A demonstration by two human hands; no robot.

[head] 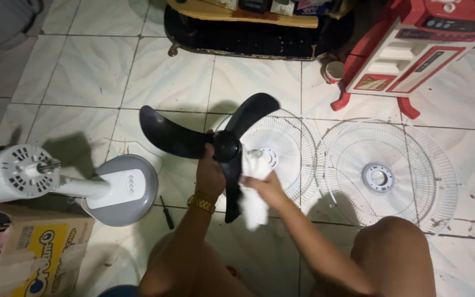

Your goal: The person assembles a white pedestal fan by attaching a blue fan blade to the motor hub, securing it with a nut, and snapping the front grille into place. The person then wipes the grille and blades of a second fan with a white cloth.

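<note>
My left hand grips a black three-bladed fan propeller near its hub and holds it above the floor. My right hand holds a white cloth pressed against the lower blade. A gold bracelet sits on my left wrist. Two white wire fan grilles lie flat on the tiled floor behind the blade, one partly hidden by it, the other to the right.
The fan body with white motor housing and grey round base lies at left. A black screwdriver rests on the tiles beside it. A cardboard box sits at lower left, a red-and-white toy kitchen at upper right. My knee is at lower right.
</note>
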